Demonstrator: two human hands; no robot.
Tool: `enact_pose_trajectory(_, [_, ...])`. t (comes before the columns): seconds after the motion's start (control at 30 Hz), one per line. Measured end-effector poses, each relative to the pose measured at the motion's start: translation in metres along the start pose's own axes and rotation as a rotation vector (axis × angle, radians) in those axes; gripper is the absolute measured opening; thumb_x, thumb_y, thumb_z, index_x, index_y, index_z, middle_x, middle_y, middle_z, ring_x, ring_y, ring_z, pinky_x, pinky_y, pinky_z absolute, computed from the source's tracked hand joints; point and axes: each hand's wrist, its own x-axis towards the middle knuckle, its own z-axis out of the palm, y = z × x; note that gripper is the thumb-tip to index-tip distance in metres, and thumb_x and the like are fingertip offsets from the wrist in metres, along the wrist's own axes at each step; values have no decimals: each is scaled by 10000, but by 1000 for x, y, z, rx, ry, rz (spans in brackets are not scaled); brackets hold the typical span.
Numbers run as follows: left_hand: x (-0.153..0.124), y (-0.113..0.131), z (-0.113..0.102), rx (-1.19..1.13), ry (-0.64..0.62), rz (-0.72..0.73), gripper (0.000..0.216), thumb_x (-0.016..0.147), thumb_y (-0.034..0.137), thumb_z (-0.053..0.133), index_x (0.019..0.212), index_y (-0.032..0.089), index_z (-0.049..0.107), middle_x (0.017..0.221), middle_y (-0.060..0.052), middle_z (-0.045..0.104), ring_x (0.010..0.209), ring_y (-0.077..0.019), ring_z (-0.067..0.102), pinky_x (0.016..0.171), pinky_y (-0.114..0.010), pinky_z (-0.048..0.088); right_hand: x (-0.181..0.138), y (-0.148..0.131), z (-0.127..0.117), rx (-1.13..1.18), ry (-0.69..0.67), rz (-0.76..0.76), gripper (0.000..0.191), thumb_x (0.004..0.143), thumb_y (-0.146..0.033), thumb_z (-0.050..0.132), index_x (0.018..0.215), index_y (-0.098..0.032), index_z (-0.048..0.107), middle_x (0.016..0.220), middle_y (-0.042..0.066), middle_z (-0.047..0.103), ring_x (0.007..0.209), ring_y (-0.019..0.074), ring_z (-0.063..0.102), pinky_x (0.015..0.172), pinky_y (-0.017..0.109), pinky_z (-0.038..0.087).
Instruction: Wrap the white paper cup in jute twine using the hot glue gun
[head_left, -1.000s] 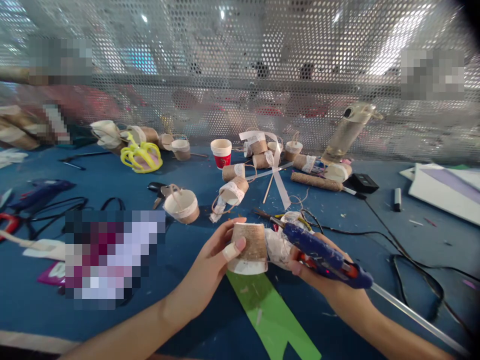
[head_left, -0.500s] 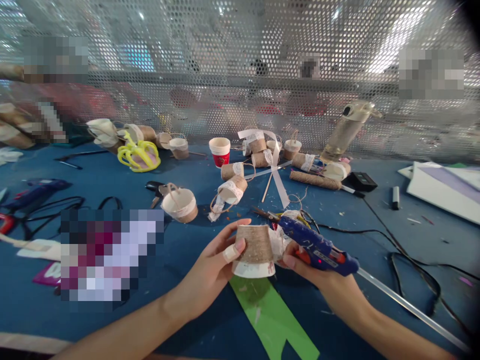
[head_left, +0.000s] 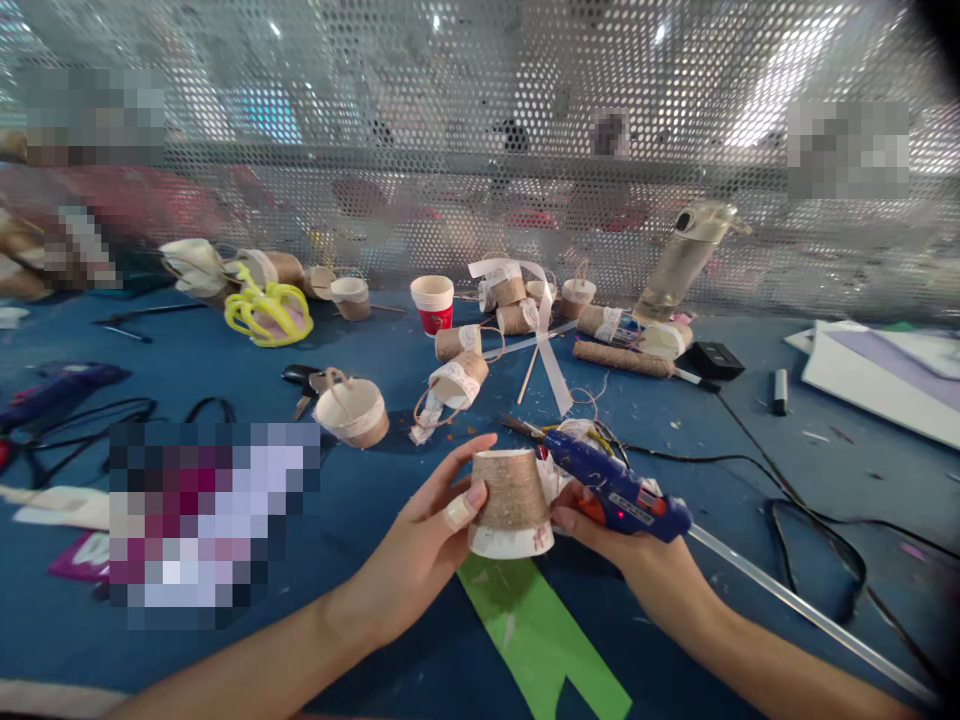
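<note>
My left hand (head_left: pixel 431 530) grips an upturned paper cup (head_left: pixel 510 495) wrapped in brown twine, its bare white rim facing down. A pale bandage wraps the left thumb. My right hand (head_left: pixel 607 535) is closed around a blue hot glue gun (head_left: pixel 615 485) with an orange trigger, a small red light and a clear glue stick (head_left: pixel 795 600) jutting from its back. The gun's nozzle points left, beyond the cup. The right fingertips are close to the cup's right side; whether they touch it I cannot tell. White lace (head_left: pixel 553 482) shows behind the cup, partly hidden.
Green paper (head_left: pixel 525 640) lies below the cup. Several twine-and-lace cups (head_left: pixel 352 412) and a red-white paper cup (head_left: pixel 432 308) stand farther back. Black cables (head_left: pixel 750 465) run at right. Another blue glue gun (head_left: pixel 67 385) lies left. A perforated metal screen (head_left: pixel 450 180) borders the table.
My right hand and the glue gun have shifted left, closer to the wrapped cup. The cup stays upturned in my left hand, and the whole view has moved slightly.
</note>
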Motion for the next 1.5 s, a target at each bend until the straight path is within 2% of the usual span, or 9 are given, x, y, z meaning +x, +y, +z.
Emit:
enact_pose_trajectory(0.13, [0, -1, -2, -12, -6, -15, 434, 923, 255, 726, 1348, 292, 645, 1282, -71, 737, 1109, -243, 705, 947, -384, 556, 0, -1, 0, 0, -1, 16, 248, 787, -391, 841, 899, -226, 692, 860, -10, 718, 790, 167, 654, 790, 313, 547])
enact_pose_trajectory(0.3, [-2, 0, 2, -61, -4, -46, 365, 867, 279, 786, 1218, 253, 689, 1143, -58, 769, 1004, -206, 717, 875, -335, 560, -1, -8, 4, -63, 2, -39, 191, 798, -355, 814, 848, -228, 680, 800, -17, 715, 744, 163, 660, 738, 300, 562])
enact_pose_trajectory(0.43, [-3, -3, -2, 18, -43, -43, 382, 881, 303, 772, 1239, 272, 643, 1240, -55, 733, 1122, -239, 687, 940, -364, 538, -4, -10, 7, -74, 6, -100, 176, 803, -332, 813, 812, -234, 666, 773, -26, 724, 723, 155, 673, 710, 280, 570])
enact_pose_trajectory(0.53, [-2, -3, -4, 87, -18, -59, 458, 884, 264, 769, 1308, 299, 600, 1329, -51, 703, 1199, -248, 658, 989, -370, 515, -6, -9, 8, -75, -17, -109, 191, 817, -335, 815, 809, -232, 655, 772, -29, 726, 722, 146, 677, 713, 266, 567])
enact_pose_trajectory(0.67, [-1, -1, 0, 93, 9, -43, 475, 863, 271, 786, 1310, 266, 625, 1375, -68, 693, 1261, -267, 629, 1017, -366, 505, -7, -10, 8, -73, -11, -122, 162, 836, -325, 805, 824, -233, 671, 824, -29, 738, 774, 137, 691, 771, 256, 568])
enact_pose_trajectory(0.77, [-2, 1, 2, 101, 19, -39, 463, 854, 279, 793, 1294, 243, 652, 1364, -84, 704, 1266, -289, 627, 1005, -369, 516, -6, -12, 7, -71, -6, -121, 144, 836, -310, 801, 824, -237, 678, 821, -36, 733, 773, 130, 686, 772, 248, 567])
enact_pose_trajectory(0.97, [-2, 1, 2, 74, 35, -35, 505, 819, 275, 823, 1301, 269, 673, 1357, -74, 713, 1256, -312, 637, 949, -371, 547, -5, -13, 6, -72, -39, -132, 119, 850, -276, 778, 831, -229, 671, 817, -29, 728, 783, 137, 689, 780, 262, 563])
enact_pose_trajectory(1.5, [-4, -5, -5, 160, -39, -22, 446, 883, 288, 769, 1315, 345, 675, 1373, -18, 704, 1269, -258, 625, 992, -331, 516, -6, -15, 7, -125, -13, -120, 119, 826, -284, 759, 803, -213, 666, 811, 13, 731, 796, 197, 709, 784, 341, 565])
